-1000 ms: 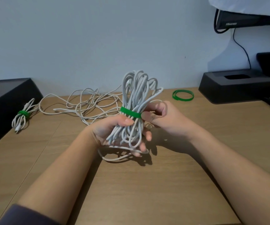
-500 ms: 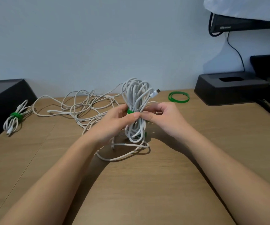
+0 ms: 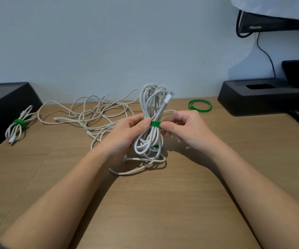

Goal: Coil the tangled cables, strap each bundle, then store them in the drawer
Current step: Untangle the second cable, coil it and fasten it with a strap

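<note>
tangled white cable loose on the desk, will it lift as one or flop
Probably floppy: the tangled white cable sprawls in thin slack loops on the wooden desk, so a grab would likely trail strands. No strap ties it, unlike the small white coil with a green strap, so it may snag.

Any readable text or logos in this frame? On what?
"Hisense": lower bezel of the black monitor, top right, slightly soft.
Pale mark on the black device at the right edge: too small to read.
Nothing legible on the cable bundle or its green strap.
</note>
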`<action>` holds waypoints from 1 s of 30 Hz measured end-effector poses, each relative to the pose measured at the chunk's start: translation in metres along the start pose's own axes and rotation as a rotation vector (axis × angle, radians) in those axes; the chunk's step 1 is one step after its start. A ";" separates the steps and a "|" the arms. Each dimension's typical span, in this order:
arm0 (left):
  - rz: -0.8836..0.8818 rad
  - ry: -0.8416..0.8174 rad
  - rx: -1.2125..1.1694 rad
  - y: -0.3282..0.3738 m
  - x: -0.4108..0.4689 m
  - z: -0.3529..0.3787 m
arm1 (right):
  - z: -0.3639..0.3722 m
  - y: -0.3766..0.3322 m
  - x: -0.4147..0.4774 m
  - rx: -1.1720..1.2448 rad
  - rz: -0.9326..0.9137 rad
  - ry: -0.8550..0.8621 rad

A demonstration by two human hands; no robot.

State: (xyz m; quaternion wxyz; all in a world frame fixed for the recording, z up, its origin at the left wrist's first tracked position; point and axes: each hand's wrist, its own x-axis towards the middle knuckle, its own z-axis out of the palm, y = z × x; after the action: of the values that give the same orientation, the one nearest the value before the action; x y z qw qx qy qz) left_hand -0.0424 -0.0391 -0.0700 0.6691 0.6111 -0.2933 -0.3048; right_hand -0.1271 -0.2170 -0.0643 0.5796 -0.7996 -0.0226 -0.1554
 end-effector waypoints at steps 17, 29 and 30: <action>0.093 0.028 -0.023 0.001 -0.002 0.005 | 0.002 -0.005 0.000 -0.086 -0.095 -0.052; 0.036 -0.061 -0.121 -0.003 0.000 -0.004 | -0.004 -0.003 -0.002 -0.060 -0.080 -0.051; 0.039 -0.058 -0.111 -0.003 0.001 -0.005 | -0.004 -0.002 -0.001 -0.057 -0.086 -0.043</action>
State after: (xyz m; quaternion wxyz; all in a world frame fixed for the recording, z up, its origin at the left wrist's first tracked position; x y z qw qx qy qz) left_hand -0.0385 -0.0366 -0.0736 0.6988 0.5581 -0.3074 -0.3251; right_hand -0.1297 -0.2197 -0.0614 0.5488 -0.8172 -0.0650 -0.1635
